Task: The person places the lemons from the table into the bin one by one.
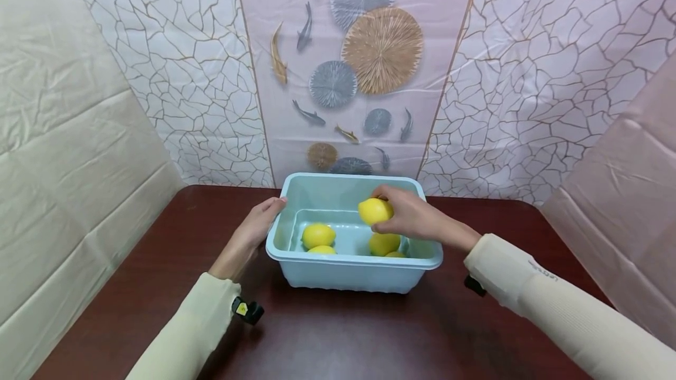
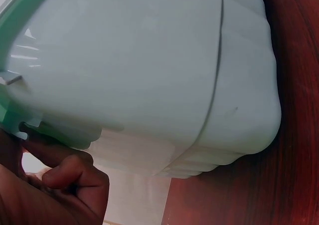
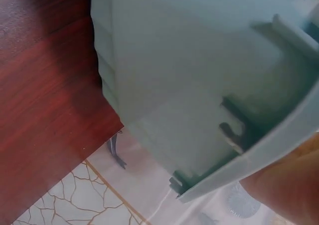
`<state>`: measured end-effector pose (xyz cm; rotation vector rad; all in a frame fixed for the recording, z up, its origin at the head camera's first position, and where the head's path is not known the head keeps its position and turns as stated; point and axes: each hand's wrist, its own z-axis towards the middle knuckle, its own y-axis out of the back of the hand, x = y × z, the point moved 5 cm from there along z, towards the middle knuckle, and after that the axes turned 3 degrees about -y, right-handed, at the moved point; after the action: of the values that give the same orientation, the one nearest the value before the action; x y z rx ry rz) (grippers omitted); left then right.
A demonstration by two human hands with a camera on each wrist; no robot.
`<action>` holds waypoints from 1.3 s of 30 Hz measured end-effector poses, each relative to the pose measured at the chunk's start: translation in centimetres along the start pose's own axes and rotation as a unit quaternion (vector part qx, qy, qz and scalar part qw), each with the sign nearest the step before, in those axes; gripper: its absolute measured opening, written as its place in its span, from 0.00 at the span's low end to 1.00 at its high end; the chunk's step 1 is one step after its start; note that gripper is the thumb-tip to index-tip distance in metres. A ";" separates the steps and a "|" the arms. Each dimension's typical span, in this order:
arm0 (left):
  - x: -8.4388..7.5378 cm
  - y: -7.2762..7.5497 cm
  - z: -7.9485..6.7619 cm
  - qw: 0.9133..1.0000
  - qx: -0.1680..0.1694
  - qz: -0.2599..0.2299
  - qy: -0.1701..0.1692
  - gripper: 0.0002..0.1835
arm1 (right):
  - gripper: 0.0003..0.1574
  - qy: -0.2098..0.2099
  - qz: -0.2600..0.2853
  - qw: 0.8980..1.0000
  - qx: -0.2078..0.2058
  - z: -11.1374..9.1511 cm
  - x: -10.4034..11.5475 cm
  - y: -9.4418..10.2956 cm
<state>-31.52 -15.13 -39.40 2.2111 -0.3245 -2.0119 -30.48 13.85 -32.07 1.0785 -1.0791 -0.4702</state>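
Observation:
A light blue plastic tub [image 1: 348, 274] stands on the dark wooden table. My left hand [image 1: 259, 221] grips its left rim; in the left wrist view that hand's curled fingers [image 2: 75, 172] show under the rim beside the tub wall [image 2: 129, 65]. Over the right half of the tub, my right hand [image 1: 406, 213] holds a lemon [image 1: 375, 211] between thumb and fingers. Below it inside lie another lemon [image 1: 384, 244] and part of one more. Two lemons sit at the left, one [image 1: 318, 236] partly in front of the other. The right wrist view shows mostly the tub's outer wall [image 3: 164, 70].
The reddish-brown table [image 1: 338, 333] extends around the tub. Behind it hangs a patterned cloth [image 1: 338, 75] with fish and round motifs. Pale cloth panels [image 1: 63, 151] rise along both sides. Each sleeved wrist carries a small black device, such as the left one [image 1: 248, 311].

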 end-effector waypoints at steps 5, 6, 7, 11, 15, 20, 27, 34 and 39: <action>0.1 -0.1 -0.1 1.000 0.001 0.004 -0.002 0.26 | 0.32 -0.019 0.001 0.999 0.026 0.8 0.1 -0.4; 0.0 -0.1 0.0 1.000 0.001 0.005 -0.001 0.26 | 0.32 -0.021 0.001 0.999 0.030 0.9 0.0 -0.4; 0.0 -0.1 0.0 1.000 0.001 0.005 0.001 0.26 | 0.32 -0.021 0.000 0.999 0.034 1.0 0.1 -0.4; -0.2 0.0 0.0 1.000 0.003 0.010 0.004 0.27 | 0.33 -0.026 -0.008 0.999 0.045 1.5 0.2 -0.5; -0.2 0.0 0.0 1.000 0.007 0.009 0.005 0.27 | 0.34 -0.031 -0.011 0.998 0.052 1.9 0.1 -0.7; 0.2 0.0 -0.1 1.000 0.004 0.008 0.010 0.28 | 0.34 -0.026 0.002 0.997 0.071 2.2 -0.4 -1.4; 0.1 0.2 0.0 1.000 0.007 0.011 0.010 0.28 | 0.34 -0.026 0.018 0.996 0.088 2.5 -0.7 -2.3; -0.1 0.3 0.0 1.000 0.009 0.008 0.002 0.29 | 0.34 -0.034 0.032 0.994 0.102 3.1 -0.6 -2.7; 0.2 0.0 0.0 1.000 0.009 -0.001 0.015 0.29 | 0.34 -0.061 0.122 0.981 0.139 2.8 -1.1 -3.8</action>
<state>-31.48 -15.20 -39.63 2.2489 -0.3381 -1.9830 -32.75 11.68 -35.75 1.1519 -1.3967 -0.1933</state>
